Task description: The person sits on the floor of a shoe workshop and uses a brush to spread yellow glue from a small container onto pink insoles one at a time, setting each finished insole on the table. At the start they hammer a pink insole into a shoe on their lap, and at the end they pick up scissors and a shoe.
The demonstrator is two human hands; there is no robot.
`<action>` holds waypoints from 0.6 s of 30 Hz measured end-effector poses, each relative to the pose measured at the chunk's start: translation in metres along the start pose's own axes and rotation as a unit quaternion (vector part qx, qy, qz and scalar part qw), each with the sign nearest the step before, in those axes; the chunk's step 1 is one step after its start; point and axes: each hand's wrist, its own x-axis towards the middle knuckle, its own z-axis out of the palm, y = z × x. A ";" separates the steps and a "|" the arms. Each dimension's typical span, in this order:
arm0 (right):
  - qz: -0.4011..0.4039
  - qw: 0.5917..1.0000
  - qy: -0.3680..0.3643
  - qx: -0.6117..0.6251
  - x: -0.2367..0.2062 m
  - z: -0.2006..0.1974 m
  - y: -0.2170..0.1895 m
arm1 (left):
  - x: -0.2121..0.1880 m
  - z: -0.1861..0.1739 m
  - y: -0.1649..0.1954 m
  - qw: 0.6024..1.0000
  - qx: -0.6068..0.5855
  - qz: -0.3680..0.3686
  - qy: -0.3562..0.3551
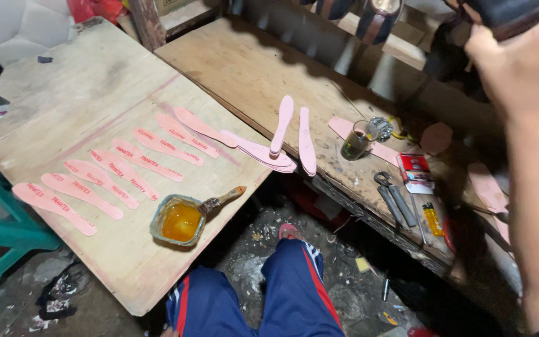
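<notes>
At the upper right of the frame, the right hand (519,59) grasps a dark object (506,12), blurred and cut off by the top edge. The left hand is out of view.

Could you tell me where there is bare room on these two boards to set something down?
The far part of the left board, beyond the row of pink insoles, is bare, as is its near corner below the glue tub. The far middle of the workbench is open too. It is crowded around the glass, red packet and pliers.
</notes>
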 end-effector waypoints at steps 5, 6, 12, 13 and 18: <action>0.116 0.920 0.063 0.370 -0.091 -0.079 -0.113 | -0.051 0.023 0.049 0.826 -0.152 0.499 0.215; 0.163 0.887 0.051 0.430 -0.109 -0.088 -0.139 | -0.067 0.026 0.065 0.826 -0.219 0.502 0.134; 0.202 0.851 -0.188 0.448 -0.193 -0.111 -0.262 | -0.146 0.009 0.104 0.878 0.023 0.478 -0.021; 0.174 0.858 -0.222 0.429 -0.200 -0.108 -0.276 | -0.152 0.002 0.105 0.831 0.003 0.550 0.080; 0.048 0.828 -0.323 0.456 -0.220 -0.106 -0.335 | -0.164 -0.039 0.107 0.785 -0.041 0.572 0.235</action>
